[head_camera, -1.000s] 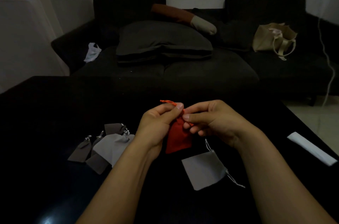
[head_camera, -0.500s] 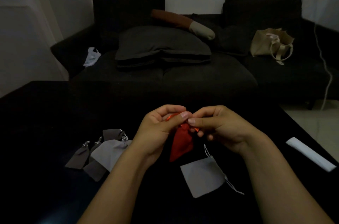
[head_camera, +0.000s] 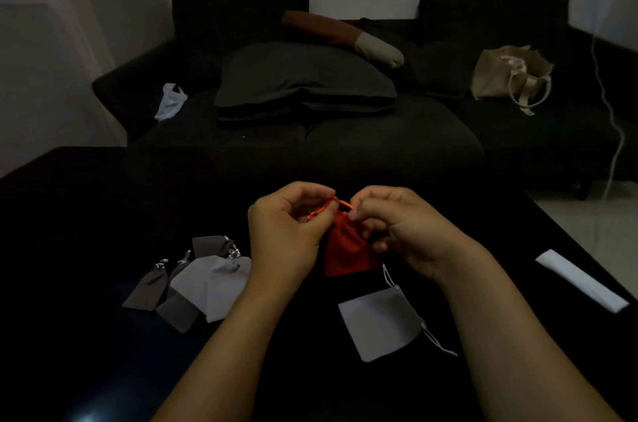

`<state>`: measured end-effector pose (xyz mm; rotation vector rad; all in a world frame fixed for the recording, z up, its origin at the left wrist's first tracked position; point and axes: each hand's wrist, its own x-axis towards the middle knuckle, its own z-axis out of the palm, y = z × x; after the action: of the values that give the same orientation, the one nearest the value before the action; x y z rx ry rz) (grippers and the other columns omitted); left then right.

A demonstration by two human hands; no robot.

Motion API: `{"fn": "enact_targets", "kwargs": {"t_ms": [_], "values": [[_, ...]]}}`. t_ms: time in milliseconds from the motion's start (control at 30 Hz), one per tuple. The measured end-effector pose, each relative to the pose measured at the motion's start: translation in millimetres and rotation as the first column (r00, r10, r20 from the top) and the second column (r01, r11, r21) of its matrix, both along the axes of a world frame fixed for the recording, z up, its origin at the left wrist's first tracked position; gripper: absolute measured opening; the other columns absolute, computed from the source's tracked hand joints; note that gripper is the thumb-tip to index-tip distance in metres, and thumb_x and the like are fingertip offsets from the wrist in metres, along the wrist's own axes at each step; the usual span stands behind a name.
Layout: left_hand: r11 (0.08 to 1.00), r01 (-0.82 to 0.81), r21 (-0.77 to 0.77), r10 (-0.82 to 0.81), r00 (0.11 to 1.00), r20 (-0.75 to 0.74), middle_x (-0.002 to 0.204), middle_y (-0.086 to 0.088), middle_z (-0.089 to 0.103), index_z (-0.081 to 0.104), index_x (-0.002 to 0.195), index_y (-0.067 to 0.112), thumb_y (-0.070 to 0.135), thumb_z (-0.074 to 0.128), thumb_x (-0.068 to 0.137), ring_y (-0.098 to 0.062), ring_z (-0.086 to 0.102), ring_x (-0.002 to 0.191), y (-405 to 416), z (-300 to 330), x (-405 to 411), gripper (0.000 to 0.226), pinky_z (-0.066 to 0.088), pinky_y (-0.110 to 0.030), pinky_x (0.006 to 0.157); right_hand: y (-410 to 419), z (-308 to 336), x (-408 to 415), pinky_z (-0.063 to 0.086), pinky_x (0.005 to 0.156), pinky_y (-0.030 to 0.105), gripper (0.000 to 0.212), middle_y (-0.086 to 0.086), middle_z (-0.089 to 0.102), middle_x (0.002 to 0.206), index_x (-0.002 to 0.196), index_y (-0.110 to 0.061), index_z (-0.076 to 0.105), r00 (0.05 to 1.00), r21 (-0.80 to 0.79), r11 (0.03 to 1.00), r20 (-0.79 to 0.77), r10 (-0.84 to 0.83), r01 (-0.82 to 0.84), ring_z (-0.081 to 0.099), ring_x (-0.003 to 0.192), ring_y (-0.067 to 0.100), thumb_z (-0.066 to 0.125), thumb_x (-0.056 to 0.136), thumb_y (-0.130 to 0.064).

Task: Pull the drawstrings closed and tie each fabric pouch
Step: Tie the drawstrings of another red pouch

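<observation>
The red pouch [head_camera: 347, 250] hangs between my two hands above the dark table [head_camera: 86, 214], its mouth gathered at the top and its body drooping toward me. Its orange drawstring [head_camera: 331, 205] arcs across the small gap between my fingertips. My left hand [head_camera: 286, 231] pinches the left part of the cord between curled thumb and forefinger, with a short length trailing down against my palm. My right hand [head_camera: 404, 228] pinches the other end right at the pouch's neck, the remaining fingers curled under beside the fabric. Whether a knot is formed in the cord I cannot tell; the light is too dim.

Just nearer and to the right of the red pouch, a light grey pouch [head_camera: 379, 325] lies flat on the table, its white strings [head_camera: 438, 342] loose at its right edge and far corner. To the left, beside my left forearm, sits a cluster of grey pouches [head_camera: 193, 283], some pale and some darker, overlapping one another with their cinched tops pointing away from me. At the table's right edge lies a white folded strip [head_camera: 580, 280].

Beyond the table stands a dark sofa [head_camera: 310, 142] with a large grey cushion [head_camera: 303, 76], a brown and cream bolster [head_camera: 341, 35] behind it, a beige tote bag [head_camera: 507, 76] to the right and a white plastic bag [head_camera: 171, 104] at the left end.
</observation>
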<state>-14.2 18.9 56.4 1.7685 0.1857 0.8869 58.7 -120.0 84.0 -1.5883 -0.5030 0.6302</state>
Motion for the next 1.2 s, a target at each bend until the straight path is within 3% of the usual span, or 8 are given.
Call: {"fn": "enact_targets", "kwargs": {"t_ms": [100,233,367,467,600,733,967,1200], "values": [[0.988,-0.118,0.103,0.112,0.992,0.065,0.079,0.009,0.074,0.077,0.088,0.015,0.003,0.078,0.078,0.002,0.07,0.076,-4.5,0.3,-3.6,0.016,0.053,-0.013,0.07,2.6,-0.6,-2.7,0.032,0.043,0.016,0.016,-0.006,0.053,0.052,0.073,-0.014,0.065,0.996,-0.03,0.999,0.089,0.027,-0.024,0.046,0.05,0.005,0.063,0.082,-0.002],[0.986,-0.129,0.108,0.118,0.988,0.1,0.082,0.009,0.074,0.076,0.09,0.015,0.003,0.079,0.078,0.001,0.071,0.079,-6.2,0.7,-5.4,0.017,0.053,-0.013,0.072,1.0,-2.5,-2.1,0.037,0.048,0.017,0.003,-0.001,0.062,0.067,0.081,-0.013,0.073,0.981,-0.074,0.99,0.147,0.126,-0.116,0.053,0.058,0.005,0.074,0.081,-0.011],[0.994,-0.032,-0.109,0.039,0.997,0.068,0.082,0.003,0.076,0.075,0.091,0.014,0.002,0.078,0.079,-0.007,0.074,0.08,-4.8,3.0,-4.2,0.018,0.056,-0.02,0.073,-0.2,-6.8,1.4,0.042,0.056,0.02,0.024,0.002,0.07,0.082,0.097,-0.018,0.074,0.987,0.003,0.987,0.011,0.163,-0.163,0.058,0.066,0.007,0.075,0.08,-0.034],[0.966,0.025,-0.256,-0.006,0.997,0.075,0.082,-0.001,0.077,0.074,0.09,0.015,0.001,0.077,0.078,-0.011,0.074,0.081,-5.5,4.8,-2.8,0.019,0.056,-0.019,0.071,2.3,-8.9,3.7,0.044,0.057,0.019,0.029,0.005,0.068,0.082,0.111,-0.013,0.071,0.994,0.11,0.991,-0.062,0.087,-0.08,0.058,0.064,0.007,0.066,0.088,-0.03],[0.944,0.073,-0.322,-0.045,0.995,0.091,0.081,-0.004,0.076,0.073,0.09,0.011,0.0,0.077,0.078,-0.012,0.074,0.079,-7.7,5.7,-2.7,0.017,0.056,-0.019,0.068,1.0,-7.7,2.8,0.046,0.055,0.015,0.011,0.001,0.068,0.076,0.091,-0.013,0.075,0.997,0.119,0.992,-0.053,0.047,-0.04,0.058,0.063,0.005,0.066,0.09,-0.018],[0.937,0.099,-0.335,-0.07,0.993,0.096,0.081,-0.005,0.077,0.073,0.09,0.011,-0.001,0.076,0.078,-0.014,0.075,0.079,-6.3,4.5,-0.8,0.016,0.056,-0.019,0.067,1.3,-5.5,0.7,0.044,0.054,0.016,0.006,0.001,0.069,0.075,0.085,-0.014,0.074,0.999,0.081,0.996,0.015,0.039,-0.04,0.059,0.063,0.006,0.069,0.088,-0.016],[0.952,0.12,-0.282,-0.105,0.992,0.067,0.081,-0.003,0.077,0.074,0.088,0.014,-0.003,0.074,0.08,-0.012,0.074,0.08,0.7,0.0,0.8,0.019,0.056,-0.019,0.071,3.3,-1.3,0.1,0.044,0.058,0.023,0.02,0.005,0.066,0.078,0.08,-0.015,0.064,0.995,0.177,0.984,-0.102,-0.015,0.033,0.059,0.064,0.011,0.052,0.096,-0.013],[0.997,0.071,-0.04,-0.072,0.997,-0.012,0.08,0.009,0.075,0.076,0.093,0.016,0.003,0.075,0.081,-0.001,0.072,0.073,8.8,-3.7,2.7,0.018,0.053,-0.013,0.066,-2.2,-3.2,7.0,0.051,0.06,0.015,0.015,0.004,0.067,0.073,0.103,-0.004,0.07,0.986,0.255,0.957,-0.123,-0.108,0.137,0.06,0.064,0.008,0.059,0.094,-0.007]]}}
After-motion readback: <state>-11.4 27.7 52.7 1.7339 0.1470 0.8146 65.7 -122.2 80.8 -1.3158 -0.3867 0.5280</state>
